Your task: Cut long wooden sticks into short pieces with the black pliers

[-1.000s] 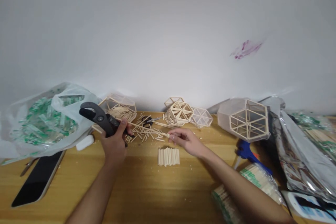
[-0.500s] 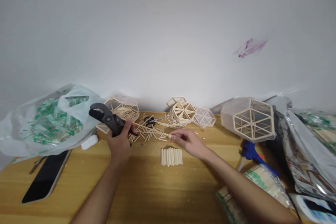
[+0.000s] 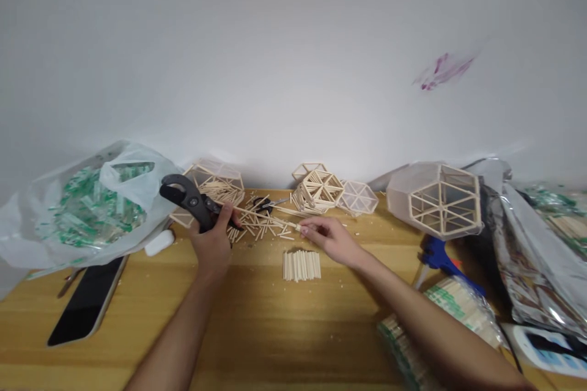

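Long wooden sticks (image 3: pixel 280 221): running slantwise between hands, near a scatter of short pieces (image 3: pixel 261 230), beyond a neat row of short sticks (image 3: pixel 301 266). Pinched at one end by right hand (image 3: pixel 332 241). Clenched in left hand (image 3: pixel 213 250): gray shears (image 3: pixel 192 201); can't tell how firmly also holding sticks. Best to keep ends flush, avoid bowing thin wood, keep left thumb out of the bite.

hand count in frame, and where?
2. Left hand, left of the loose sticks, gripping the dark-handled cutter; right hand, beyond and right of the stick row, pinching thin sticks. No others visible.
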### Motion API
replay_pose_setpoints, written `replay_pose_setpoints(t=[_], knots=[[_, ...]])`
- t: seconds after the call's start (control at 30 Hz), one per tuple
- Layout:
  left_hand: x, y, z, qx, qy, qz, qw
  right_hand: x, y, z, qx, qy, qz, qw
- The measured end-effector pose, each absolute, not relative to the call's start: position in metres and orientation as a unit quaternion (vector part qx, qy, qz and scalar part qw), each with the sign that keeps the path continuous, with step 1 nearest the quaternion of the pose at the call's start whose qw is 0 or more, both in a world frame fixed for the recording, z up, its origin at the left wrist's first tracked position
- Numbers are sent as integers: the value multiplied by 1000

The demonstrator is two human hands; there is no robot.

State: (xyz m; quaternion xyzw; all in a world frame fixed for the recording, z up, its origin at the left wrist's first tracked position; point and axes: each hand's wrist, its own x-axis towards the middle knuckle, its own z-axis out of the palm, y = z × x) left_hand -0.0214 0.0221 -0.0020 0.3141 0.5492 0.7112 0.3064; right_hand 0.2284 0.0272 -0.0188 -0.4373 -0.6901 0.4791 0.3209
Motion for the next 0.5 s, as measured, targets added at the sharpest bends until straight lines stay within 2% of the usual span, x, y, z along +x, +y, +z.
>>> replay_pose_setpoints(t=[0.5], knots=[[-21, 23, -4, 314, 531, 714, 330, 227, 24, -17, -449, -711, 443, 310]])
